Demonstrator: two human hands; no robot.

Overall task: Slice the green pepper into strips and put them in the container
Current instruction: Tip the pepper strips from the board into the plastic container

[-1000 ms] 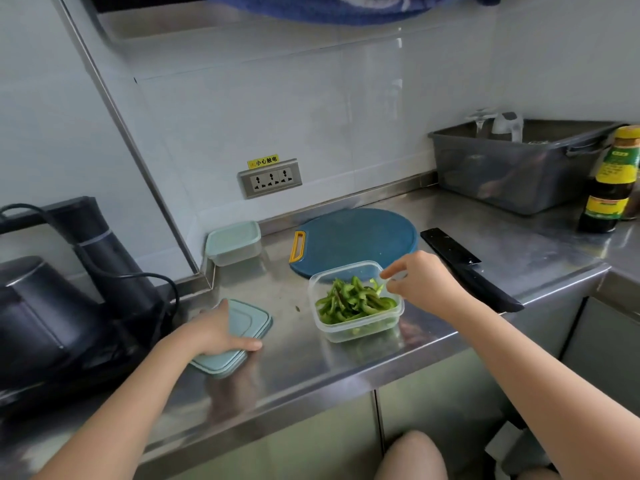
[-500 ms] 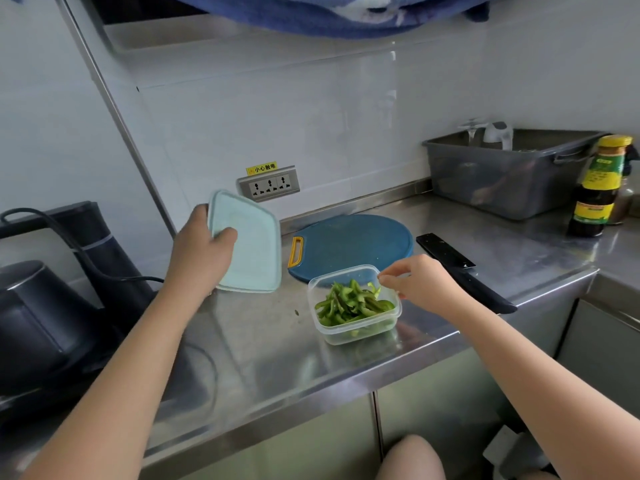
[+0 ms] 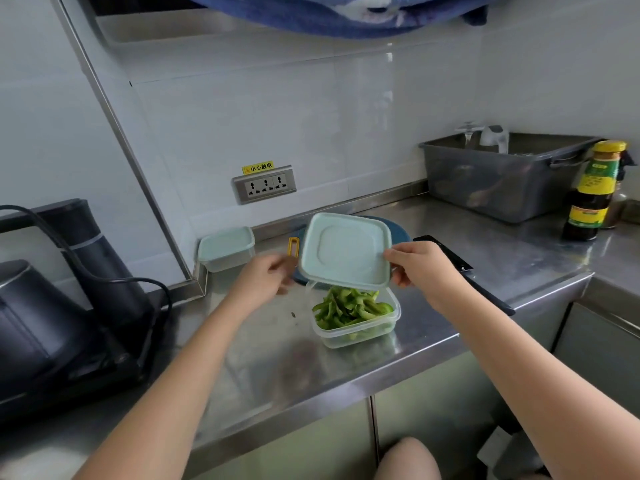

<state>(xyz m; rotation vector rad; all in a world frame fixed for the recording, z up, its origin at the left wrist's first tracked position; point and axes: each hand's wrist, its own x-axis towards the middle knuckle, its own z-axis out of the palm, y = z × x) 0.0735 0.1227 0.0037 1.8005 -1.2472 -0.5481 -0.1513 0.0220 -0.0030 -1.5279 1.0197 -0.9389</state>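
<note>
A clear plastic container stands on the steel counter, filled with green pepper strips. A pale teal lid hangs tilted just above its far rim. My right hand pinches the lid's right edge, thumb on top. My left hand is at the lid's left edge and blurred; whether it grips the lid is unclear. The blue cutting board lies behind, mostly hidden by the lid. A black knife lies right of it, partly under my right hand.
A second lidded container sits by the wall corner. A black kettle and base with a cord fill the left. A grey tub and a sauce bottle stand at the back right. The counter's front edge is near.
My left hand lifted the lid off the counter and carried it right over the container. My right hand left the container's rim and took the lid's right edge.
</note>
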